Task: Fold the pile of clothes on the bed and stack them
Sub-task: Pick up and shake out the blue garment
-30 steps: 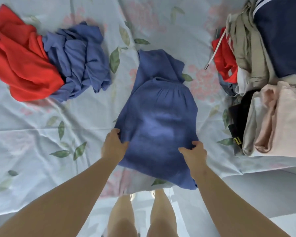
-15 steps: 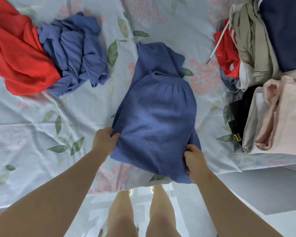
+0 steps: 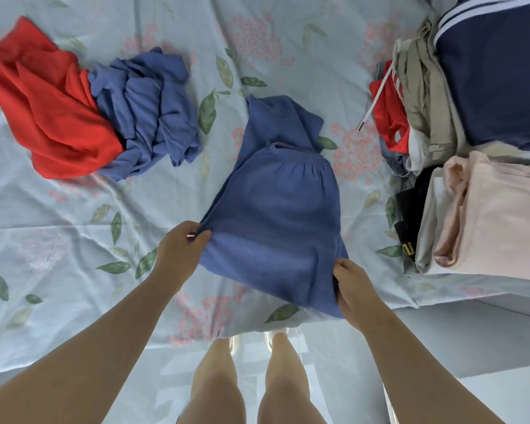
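While the blue garment [image 3: 276,215] lies at the middle of the bed sheet [image 3: 74,240], close to the near edge, both hands are engaged on it. It is laid double: a gathered elastic waistband sits on the top layer, and a further length of cloth extends past it toward the far side. The left hand [image 3: 181,249] pinches the garment's left edge, thumb on top and fingers curled against the cloth. The right hand [image 3: 354,289] grips the near right corner, fingers curled round the hem — the fingertips are hidden by the fabric. The near edge of the garment is slightly raised off the sheet between the two hands. At far left a red garment [image 3: 49,117] and a crumpled blue garment [image 3: 147,111] lie unfolded, touching each other and well apart from the piece in hand. At right stand folded items: a pink piece [image 3: 487,215] nearest, a navy piece with white stripes [image 3: 496,81] behind it, a khaki piece [image 3: 423,96] beside that, and a red item with a white drawstring [image 3: 389,117] at the stack's left side. A black item [image 3: 410,215] shows at the left of the pink piece — its extent cannot be determined.
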